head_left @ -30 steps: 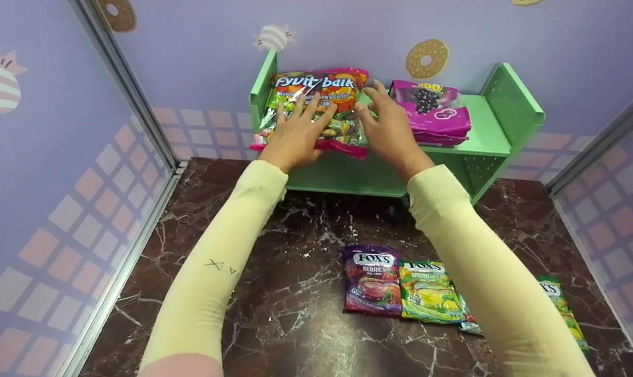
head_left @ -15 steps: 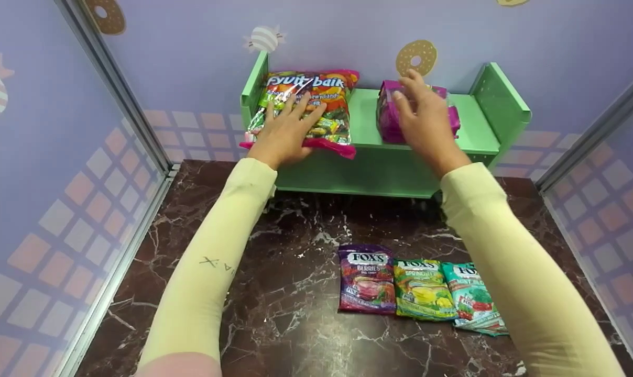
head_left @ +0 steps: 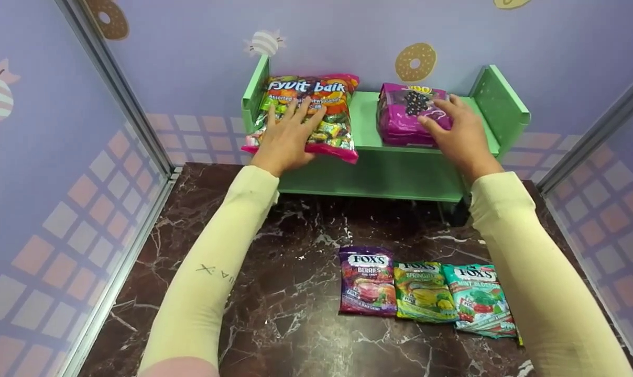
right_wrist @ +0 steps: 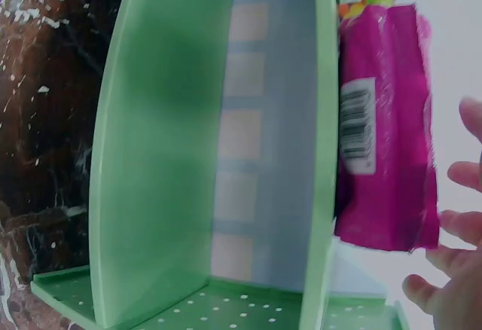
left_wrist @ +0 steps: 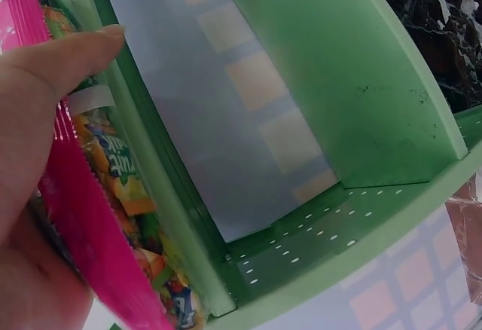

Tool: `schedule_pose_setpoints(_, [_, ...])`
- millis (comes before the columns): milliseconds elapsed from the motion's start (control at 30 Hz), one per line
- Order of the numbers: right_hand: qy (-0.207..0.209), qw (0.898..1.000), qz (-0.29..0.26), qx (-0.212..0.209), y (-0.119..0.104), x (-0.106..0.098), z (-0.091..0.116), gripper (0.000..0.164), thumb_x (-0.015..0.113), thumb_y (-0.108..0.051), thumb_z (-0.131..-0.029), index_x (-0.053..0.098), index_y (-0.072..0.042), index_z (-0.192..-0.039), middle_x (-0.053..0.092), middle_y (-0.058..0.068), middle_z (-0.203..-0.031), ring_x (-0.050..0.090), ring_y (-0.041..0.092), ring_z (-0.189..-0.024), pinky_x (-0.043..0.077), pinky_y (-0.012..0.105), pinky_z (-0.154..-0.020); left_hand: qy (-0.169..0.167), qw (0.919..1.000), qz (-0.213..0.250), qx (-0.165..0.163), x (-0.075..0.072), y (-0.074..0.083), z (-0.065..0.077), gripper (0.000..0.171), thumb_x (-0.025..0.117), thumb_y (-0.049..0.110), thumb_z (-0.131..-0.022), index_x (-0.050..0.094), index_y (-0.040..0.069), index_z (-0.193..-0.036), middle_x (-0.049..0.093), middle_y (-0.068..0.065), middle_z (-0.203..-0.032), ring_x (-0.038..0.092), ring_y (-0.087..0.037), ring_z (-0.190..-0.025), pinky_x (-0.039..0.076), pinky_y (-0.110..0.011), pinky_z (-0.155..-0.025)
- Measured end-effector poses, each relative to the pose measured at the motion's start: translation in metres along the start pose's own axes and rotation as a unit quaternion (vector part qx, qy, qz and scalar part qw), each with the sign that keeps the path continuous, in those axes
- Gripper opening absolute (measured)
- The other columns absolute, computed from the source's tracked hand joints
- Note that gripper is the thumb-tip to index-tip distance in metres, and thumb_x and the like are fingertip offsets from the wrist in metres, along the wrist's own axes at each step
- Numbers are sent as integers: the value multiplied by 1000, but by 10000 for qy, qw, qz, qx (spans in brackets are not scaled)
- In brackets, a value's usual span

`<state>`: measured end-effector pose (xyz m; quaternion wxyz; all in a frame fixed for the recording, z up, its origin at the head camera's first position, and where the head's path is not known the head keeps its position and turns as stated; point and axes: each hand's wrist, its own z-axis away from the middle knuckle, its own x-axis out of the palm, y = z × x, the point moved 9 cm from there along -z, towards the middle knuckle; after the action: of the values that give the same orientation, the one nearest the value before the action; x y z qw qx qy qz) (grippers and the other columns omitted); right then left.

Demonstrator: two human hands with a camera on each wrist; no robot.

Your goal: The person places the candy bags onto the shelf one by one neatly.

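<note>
A big candy bag (head_left: 327, 112) marked "Fyuit baik" lies on the left of the green shelf's (head_left: 368, 118) top. My left hand (head_left: 286, 137) rests on its front with the fingers spread. In the left wrist view, the thumb (left_wrist: 90, 50) reaches over the bag's pink lower seam (left_wrist: 94, 224). On the right of the same shelf is a purple bag (head_left: 403, 123) with dark berries pictured on it. My right hand (head_left: 464, 137) is at this bag's right side, its fingers extended and loosely bent. In the right wrist view, those fingertips are just beside the purple bag (right_wrist: 388, 126).
Fox's candy packs lie on the dark marble floor (head_left: 290, 283): a purple one (head_left: 368, 283), a yellow-green one (head_left: 426, 293) and a teal one (head_left: 481, 303). The right sleeve (head_left: 536, 272) covers the floor beyond them. Green end panels (head_left: 505, 104) bound the shelf; patterned walls (head_left: 191, 52) stand around it.
My right hand has moved right, from the gap between the two bags, across the purple bag, to its right side. The left hand stays on the candy bag.
</note>
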<state>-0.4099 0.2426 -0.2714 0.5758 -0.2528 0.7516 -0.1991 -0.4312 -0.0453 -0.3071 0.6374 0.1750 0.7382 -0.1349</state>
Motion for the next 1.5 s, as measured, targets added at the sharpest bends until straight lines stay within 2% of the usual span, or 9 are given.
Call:
schedule_pose_setpoints(133, [-354,9991,22,215,10,8,-1,77,58,-56,-90,34,-17,-152,7,18,-163,11,42,-148,13,56,-121,23,10000,-59,12,-1,1,5,99,70,52,-83,6,33,-157,5,-6,-165,5,-31,-152,-2,-65,-118])
schedule_pose_setpoints(233, [-453,9985,30,296,15,11,-2,83,58,-60,-88,28,-19,-154,1,18,-163,11,43,-148,14,57,-120,70,9999,-79,99,-2,6,9,103,69,59,-80,5,32,-157,4,-6,-165,5,-31,-152,-2,-65,-118])
schedule_pose_setpoints(367, [-496,9983,-33,291,18,12,-3,88,60,-60,-86,25,-18,-155,-1,17,-163,11,44,-148,15,57,-120,232,9993,-81,288,-7,16,14,106,67,66,-77,6,30,-157,4,-5,-165,7,-30,-152,-2,-64,-118])
schedule_pose_setpoints(500, [-488,9986,-5,182,19,12,-3,94,66,-59,-82,24,-17,-155,-1,19,-163,11,46,-147,16,56,-120,447,9975,-94,537,-12,28,20,104,67,64,-79,11,26,-157,6,-7,-165,9,-30,-152,0,-63,-119])
schedule_pose_setpoints(633, [-490,9987,-50,154,22,14,-3,100,73,-56,-77,25,-16,-155,-1,19,-162,9,46,-147,14,54,-121,514,9959,-106,730,-12,39,25,97,65,60,-83,14,24,-157,9,-9,-164,10,-30,-152,2,-62,-120])
schedule_pose_setpoints(733, [-473,9986,-159,168,24,15,-2,100,76,-53,-76,26,-13,-154,-1,18,-163,7,43,-148,12,52,-122,510,9954,-54,813,-10,46,30,93,65,57,-85,17,24,-157,9,-8,-164,9,-29,-152,3,-62,-120])
schedule_pose_setpoints(1000, [-354,9984,-350,264,27,16,-2,93,71,-52,-80,31,-8,-151,4,15,-163,9,37,-149,12,46,-123,508,9926,108,1096,-9,60,45,89,67,47,-87,16,24,-157,9,-8,-164,9,-28,-152,6,-56,-122])
schedule_pose_setpoints(1267, [-394,9984,-326,253,26,19,-2,92,71,-53,-80,32,-10,-151,1,13,-164,7,38,-150,12,47,-123,718,9866,195,1453,-13,71,58,86,70,38,-87,21,21,-156,15,-8,-163,15,-29,-151,8,-53,-123])
schedule_pose_setpoints(1500, [-348,9986,-370,159,22,20,-2,89,71,-53,-80,35,-10,-150,2,14,-164,8,38,-150,13,47,-123,1016,9768,279,1865,-14,84,67,81,75,29,-85,32,17,-152,22,-10,-162,21,-27,-149,15,-47,-123])
